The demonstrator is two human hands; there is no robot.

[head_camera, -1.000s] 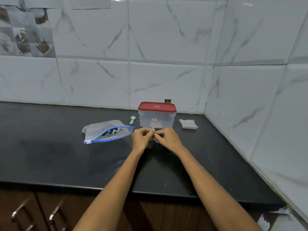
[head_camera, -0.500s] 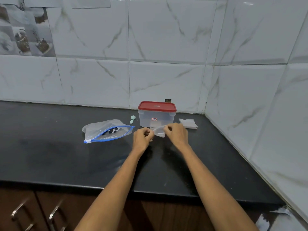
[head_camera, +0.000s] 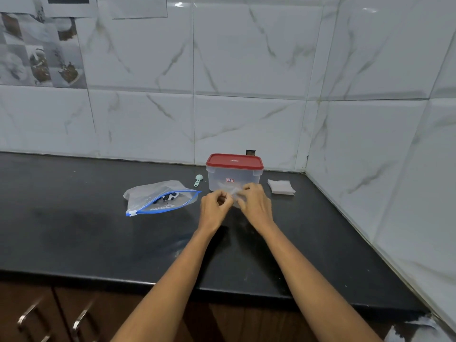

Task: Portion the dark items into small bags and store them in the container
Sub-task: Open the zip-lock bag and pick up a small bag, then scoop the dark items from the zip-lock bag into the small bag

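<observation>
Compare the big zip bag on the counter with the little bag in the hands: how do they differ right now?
The large zip bag lies flat on the counter, untouched; the small bag is pinched by the left hand and right hand. The large zip bag has a blue zipper strip and dark items inside; the small bag shows neither. The large zip bag is far bigger. Both are clear plastic.

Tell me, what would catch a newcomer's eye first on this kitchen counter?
Probably the red lid of the clear container standing by the tiled back wall. Right in front of it, the left hand and right hand pinch a small clear bag between them. To the left, a bigger zip bag with a blue strip lies on the black counter, dark items showing at its mouth.
</observation>
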